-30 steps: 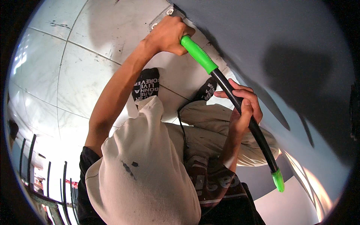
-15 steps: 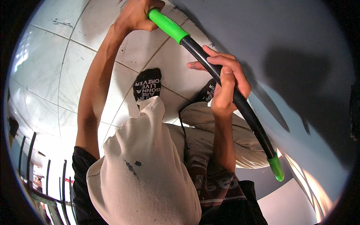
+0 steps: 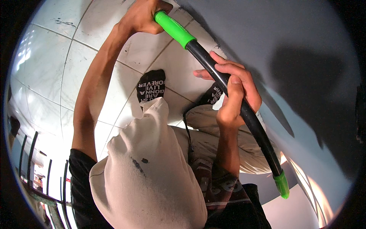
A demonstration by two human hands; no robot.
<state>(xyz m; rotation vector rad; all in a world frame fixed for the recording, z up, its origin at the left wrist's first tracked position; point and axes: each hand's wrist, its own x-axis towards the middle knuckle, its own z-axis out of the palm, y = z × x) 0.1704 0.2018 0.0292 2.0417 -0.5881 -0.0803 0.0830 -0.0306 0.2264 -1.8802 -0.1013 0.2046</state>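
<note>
While the left hand (image 3: 141, 18) bunches tight around the upper end of the green grip (image 3: 175, 29), the right hand (image 3: 240, 91) is farther down, thumb across the front of the black pole (image 3: 261, 133), fingers loosely curved behind it, one fingertip poking out on the other side! And that pole slants down rightward, over the beige trousers (image 3: 255, 156), to a green tip (image 3: 282, 186), grey wall (image 3: 267, 26) alongside!

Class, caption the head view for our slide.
A curved black bar with bright green ends, left hand at one end, right hand around its middle, above white floor tiles.
</note>
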